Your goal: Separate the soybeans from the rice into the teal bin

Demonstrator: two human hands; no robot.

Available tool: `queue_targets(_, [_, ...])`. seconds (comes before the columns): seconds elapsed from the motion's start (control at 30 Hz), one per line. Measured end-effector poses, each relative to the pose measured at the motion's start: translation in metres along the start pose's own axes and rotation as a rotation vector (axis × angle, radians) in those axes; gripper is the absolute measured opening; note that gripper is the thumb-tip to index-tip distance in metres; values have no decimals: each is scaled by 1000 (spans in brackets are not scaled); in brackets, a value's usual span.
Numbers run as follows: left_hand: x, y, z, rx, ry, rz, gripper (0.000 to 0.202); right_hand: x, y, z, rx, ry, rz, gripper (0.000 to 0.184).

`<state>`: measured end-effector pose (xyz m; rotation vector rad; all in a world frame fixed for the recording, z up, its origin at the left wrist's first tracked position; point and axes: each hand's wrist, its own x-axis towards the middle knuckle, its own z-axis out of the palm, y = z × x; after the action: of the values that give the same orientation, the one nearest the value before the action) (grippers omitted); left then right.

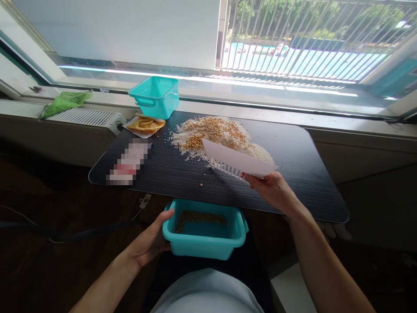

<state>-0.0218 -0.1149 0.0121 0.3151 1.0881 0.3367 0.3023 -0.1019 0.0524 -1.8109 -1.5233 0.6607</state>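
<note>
My left hand [155,237] grips the left side of a turquoise plastic bin [208,250], its thumb over the rim. The bin sits below the table's front edge, near my lap, with a layer of small round beads [203,217] on its floor. In my right hand [273,191] is a white sheet with a row of slots along its lower edge, like a slotted scraper [239,161]; its exact kind is unclear. It stands tilted on the dark table, against the near side of a pile of white grains and golden beads [215,132], hiding part of it.
On the dark table [293,174] a second turquoise bin [159,102] stands at the back left, beside a folded yellow cloth [146,125]. A blurred-out item [130,163] lies at the left. One stray bead [201,184] rests near the front edge. A green cloth [67,104] lies on the radiator.
</note>
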Motion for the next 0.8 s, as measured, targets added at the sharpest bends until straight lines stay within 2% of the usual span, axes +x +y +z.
queue_targets(0.17, [0, 0, -3, 4, 8, 0, 68, -9, -3, -4, 92, -45, -17, 32])
queue_targets(0.3, [0, 0, -4, 9, 8, 5, 69, -12, -3, 5, 140, -64, -42, 31])
queue_targets(0.47, [-3, 2, -4, -9, -7, 13, 69, -22, -11, 15, 163, -155, -88, 31])
queue_targets(0.63, [-4, 2, -7, 23, -7, 40, 64, -43, -16, 17, 228, -306, -91, 26])
queue_targets(0.7, [-3, 1, -7, 26, -23, 73, 62, -48, -16, 22, 240, -256, -91, 27])
queue_targets(0.8, [-1, -2, -8, 13, -37, 118, 62, -53, -15, 34, 208, -101, -84, 29])
